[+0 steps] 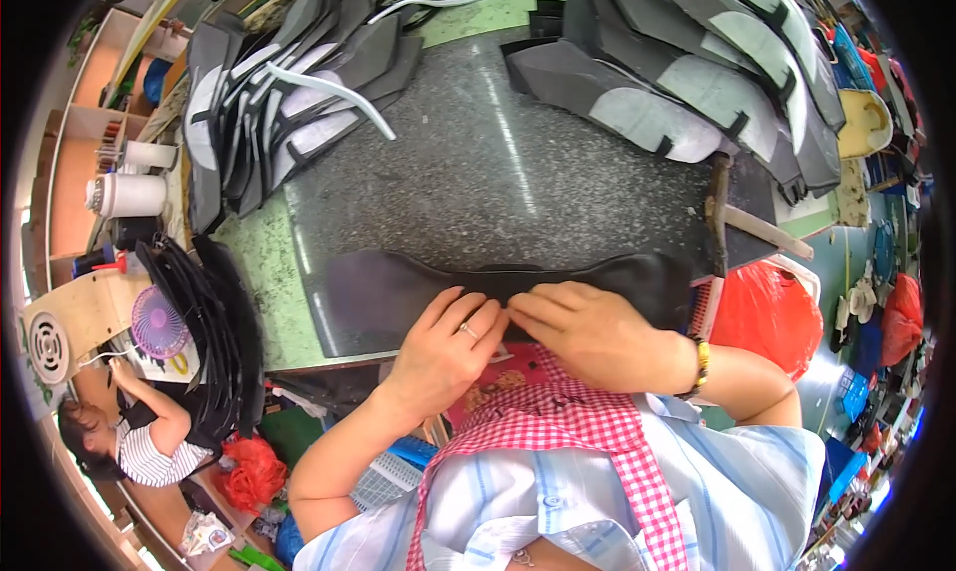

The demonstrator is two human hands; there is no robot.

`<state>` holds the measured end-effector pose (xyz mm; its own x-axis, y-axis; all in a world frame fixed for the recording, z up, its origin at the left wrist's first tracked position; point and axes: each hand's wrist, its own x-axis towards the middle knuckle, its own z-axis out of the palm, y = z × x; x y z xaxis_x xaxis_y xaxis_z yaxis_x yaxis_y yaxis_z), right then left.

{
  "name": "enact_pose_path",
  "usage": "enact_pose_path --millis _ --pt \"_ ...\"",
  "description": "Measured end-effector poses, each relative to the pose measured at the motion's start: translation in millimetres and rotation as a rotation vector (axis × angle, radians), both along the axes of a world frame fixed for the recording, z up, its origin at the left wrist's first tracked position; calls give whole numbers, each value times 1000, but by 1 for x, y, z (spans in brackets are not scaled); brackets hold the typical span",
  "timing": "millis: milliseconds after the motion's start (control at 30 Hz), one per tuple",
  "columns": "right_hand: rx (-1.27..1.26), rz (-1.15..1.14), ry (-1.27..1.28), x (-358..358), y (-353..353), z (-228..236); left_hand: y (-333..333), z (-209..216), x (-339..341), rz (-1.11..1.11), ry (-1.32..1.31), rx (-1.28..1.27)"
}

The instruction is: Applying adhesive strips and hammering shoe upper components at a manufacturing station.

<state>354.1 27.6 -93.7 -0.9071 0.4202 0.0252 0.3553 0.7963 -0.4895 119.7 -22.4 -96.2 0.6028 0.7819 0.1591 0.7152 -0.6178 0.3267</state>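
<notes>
A long black leather-like piece (383,287) lies along the near edge of a dark speckled slab (438,173). Both of my hands work at the middle of its near edge, close beside each other. My left hand (448,347), with a ring on one finger, has its fingers bent and pressed on that edge. My right hand (602,337), a beaded bracelet at its wrist, is closed on the same edge, fingertips almost meeting the left ones. Both thumbs are largely hidden, and so is the fold of material under the fingertips.
Stacked dark and pale cut pieces stand at the far left (299,103) and far right (677,83). A hammer (767,229) lies at the slab's right edge, near a red bag (767,312). Black pieces (214,322) hang at left; beyond them a co-worker (159,432) sits near a purple fan (159,322).
</notes>
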Motion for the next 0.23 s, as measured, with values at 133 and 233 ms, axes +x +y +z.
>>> enact_pose_path --millis 133,233 --pt "-134 12 -17 37 9 2 -13 1 18 5 200 99" --pt "25 -94 -280 90 16 -1 -13 -3 40 35 415 133"
